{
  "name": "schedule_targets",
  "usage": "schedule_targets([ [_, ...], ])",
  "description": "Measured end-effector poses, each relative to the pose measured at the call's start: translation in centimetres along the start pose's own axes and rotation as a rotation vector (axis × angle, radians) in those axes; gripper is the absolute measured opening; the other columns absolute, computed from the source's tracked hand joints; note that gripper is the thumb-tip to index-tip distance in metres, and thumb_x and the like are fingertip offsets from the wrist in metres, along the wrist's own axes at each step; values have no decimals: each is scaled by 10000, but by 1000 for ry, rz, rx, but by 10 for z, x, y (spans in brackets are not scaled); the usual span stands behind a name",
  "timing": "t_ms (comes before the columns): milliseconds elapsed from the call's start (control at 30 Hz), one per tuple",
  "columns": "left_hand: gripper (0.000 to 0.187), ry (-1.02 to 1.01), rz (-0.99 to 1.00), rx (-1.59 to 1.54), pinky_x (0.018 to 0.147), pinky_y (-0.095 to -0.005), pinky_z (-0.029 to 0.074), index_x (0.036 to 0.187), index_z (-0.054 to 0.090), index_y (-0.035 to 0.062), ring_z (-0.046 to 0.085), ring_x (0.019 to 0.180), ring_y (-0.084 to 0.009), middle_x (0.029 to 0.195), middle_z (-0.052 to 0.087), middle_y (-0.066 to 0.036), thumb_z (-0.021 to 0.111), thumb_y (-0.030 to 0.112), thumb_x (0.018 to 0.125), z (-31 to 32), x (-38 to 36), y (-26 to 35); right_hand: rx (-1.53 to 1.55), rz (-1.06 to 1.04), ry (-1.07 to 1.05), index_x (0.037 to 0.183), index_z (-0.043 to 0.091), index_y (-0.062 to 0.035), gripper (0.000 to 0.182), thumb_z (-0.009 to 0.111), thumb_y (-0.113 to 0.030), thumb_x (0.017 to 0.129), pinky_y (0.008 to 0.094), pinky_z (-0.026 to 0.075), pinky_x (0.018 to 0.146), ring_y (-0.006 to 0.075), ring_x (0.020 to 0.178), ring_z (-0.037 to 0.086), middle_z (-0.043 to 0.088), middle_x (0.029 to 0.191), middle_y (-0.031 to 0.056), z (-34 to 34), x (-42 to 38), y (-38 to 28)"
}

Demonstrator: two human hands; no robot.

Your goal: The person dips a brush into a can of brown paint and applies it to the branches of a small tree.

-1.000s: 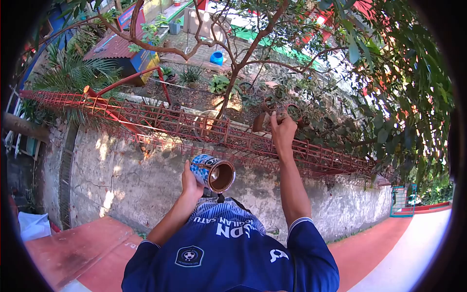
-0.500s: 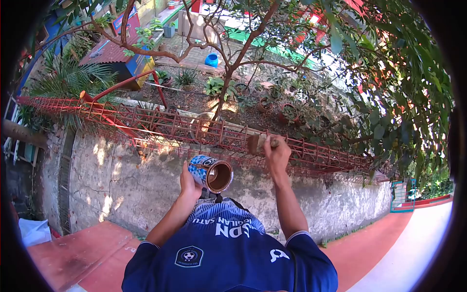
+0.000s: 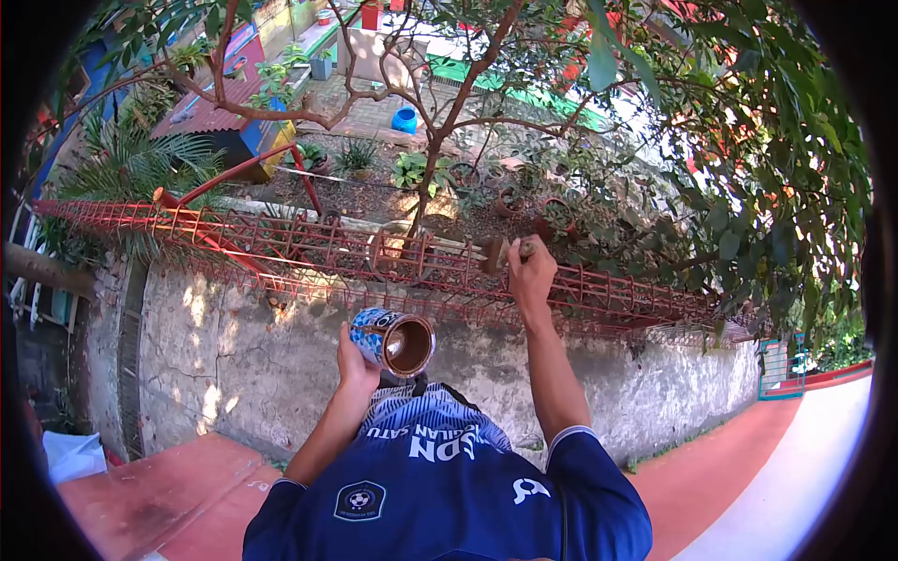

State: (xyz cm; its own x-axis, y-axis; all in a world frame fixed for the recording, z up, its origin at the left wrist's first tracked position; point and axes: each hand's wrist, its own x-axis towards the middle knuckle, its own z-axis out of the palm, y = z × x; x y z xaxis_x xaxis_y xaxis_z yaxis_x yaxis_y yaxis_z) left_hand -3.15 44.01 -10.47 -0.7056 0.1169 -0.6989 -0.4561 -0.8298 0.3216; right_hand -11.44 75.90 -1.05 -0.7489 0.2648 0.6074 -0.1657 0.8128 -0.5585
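In my left hand (image 3: 356, 366) is a blue-and-white paint can (image 3: 393, 342), tilted so that its mouth faces me and brown paint shows on the inner wall. My right hand (image 3: 532, 273) is closed around the handle of a paintbrush (image 3: 494, 255), whose brown bristles point left. The brush is at the red metal lattice (image 3: 440, 262) that runs across the view above the wall. Whether the bristles touch a bar cannot be made out.
Below the lattice stands a rough concrete wall (image 3: 253, 355). A thin tree (image 3: 434, 168) rises behind it, with leafy branches (image 3: 786, 187) hanging at the right. Potted plants, a blue pot (image 3: 404, 120) and a red slanted post (image 3: 210, 234) are beyond.
The can in my left hand has shifted slightly left and up. My right hand and the brush have moved up a little. The view has shifted slightly.
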Motion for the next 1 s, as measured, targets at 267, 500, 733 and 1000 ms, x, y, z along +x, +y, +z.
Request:
schedule_targets([
  [267, 557, 29, -35, 58, 998, -509, 519, 1270, 607, 86, 657, 1147, -288, 1250, 676, -101, 351, 530, 1052, 9, -2, -2, -5, 111, 41, 840, 639, -24, 109, 700, -96, 895, 376, 511, 596, 308, 650, 659, 638, 770, 151, -34, -60, -25],
  [500, 541, 20, -35, 37, 985, -490, 528, 1253, 618, 89, 663, 1130, -285, 1231, 685, -96, 361, 521, 1055, 8, -1, -1, -8, -106, 32, 794, 549, -29, 178, 713, -57, 857, 391, 482, 560, 310, 587, 589, 572, 719, 120, -19, -14, 20],
  [733, 601, 11, 25, 16, 1024, -478, 503, 1342, 566, 91, 631, 1193, -282, 1318, 642, -98, 376, 569, 1031, -4, -3, 2, 46, -148, 107, 758, 543, -21, 210, 709, -97, 862, 370, 455, 550, 285, 552, 544, 533, 655, 125, 9, 44, 40],
  [1000, 582, 52, 42, -1, 1009, -494, 512, 1331, 570, 91, 643, 1168, -288, 1285, 658, -100, 372, 553, 1037, -1, -4, 1, 19, -63, 79, 723, 541, -28, 214, 711, -55, 850, 401, 456, 528, 309, 526, 547, 529, 641, 120, 1, -8, 14],
])
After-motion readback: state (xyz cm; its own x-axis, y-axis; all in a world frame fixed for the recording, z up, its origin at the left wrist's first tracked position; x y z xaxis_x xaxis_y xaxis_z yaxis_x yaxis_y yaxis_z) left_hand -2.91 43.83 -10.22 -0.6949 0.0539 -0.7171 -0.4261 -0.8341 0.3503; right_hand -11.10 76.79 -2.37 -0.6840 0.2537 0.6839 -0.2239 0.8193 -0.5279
